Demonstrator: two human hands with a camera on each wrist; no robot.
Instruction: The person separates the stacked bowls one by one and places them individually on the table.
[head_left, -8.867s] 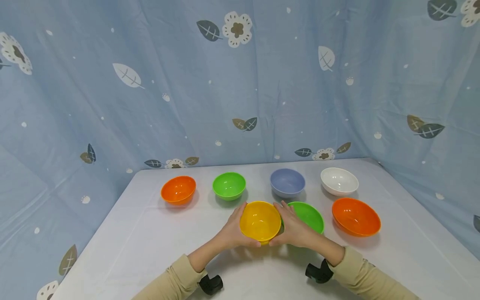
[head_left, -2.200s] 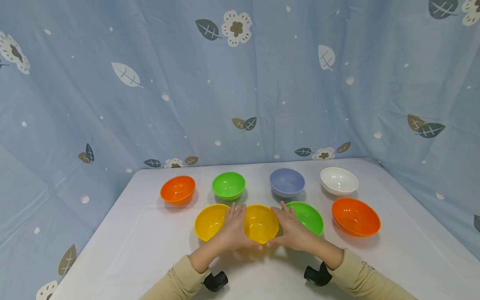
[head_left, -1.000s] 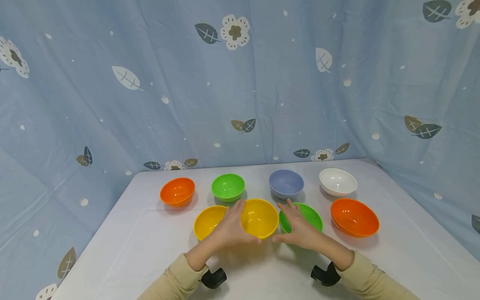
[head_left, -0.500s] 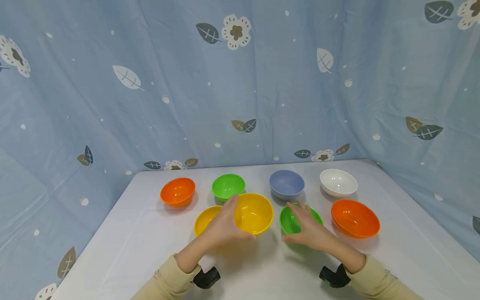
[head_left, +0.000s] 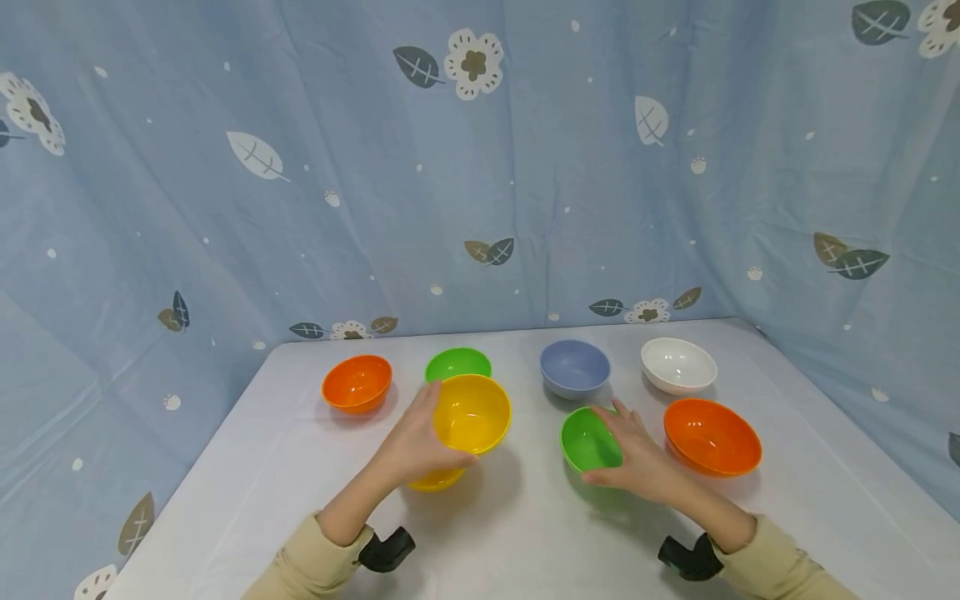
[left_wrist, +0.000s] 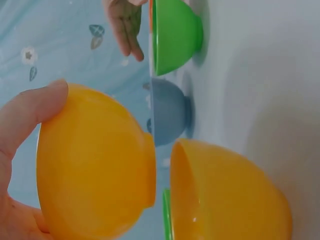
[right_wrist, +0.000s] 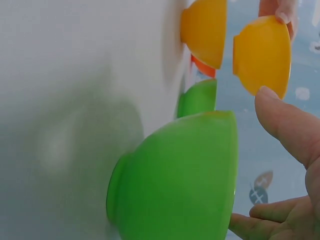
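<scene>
My left hand (head_left: pixel 420 437) holds a yellow bowl (head_left: pixel 474 412) by its rim, the thumb showing on the rim in the left wrist view. This bowl is raised over a second yellow bowl (head_left: pixel 437 481), which stands on the table mostly hidden behind it and the hand. In the left wrist view a small gap shows between the base of the held bowl and the rim of the standing yellow bowl (left_wrist: pixel 235 195). Thumb and fingers spread, my right hand (head_left: pixel 637 454) is over the near side of a green bowl (head_left: pixel 588 440) that stands on the table.
Along the back of the white-covered table (head_left: pixel 247 492) stand an orange bowl (head_left: pixel 357 385), another green bowl (head_left: pixel 457 363), a blue bowl (head_left: pixel 574 369) and a white bowl (head_left: pixel 678 366). A wider orange bowl (head_left: pixel 712 437) is at the right. A patterned blue curtain (head_left: pixel 360 233) hangs behind.
Both hands were around the yellow bowl earlier. The left hand has lifted it and carried it left over the other yellow bowl; the right hand has let go and moved right to the green bowl.
</scene>
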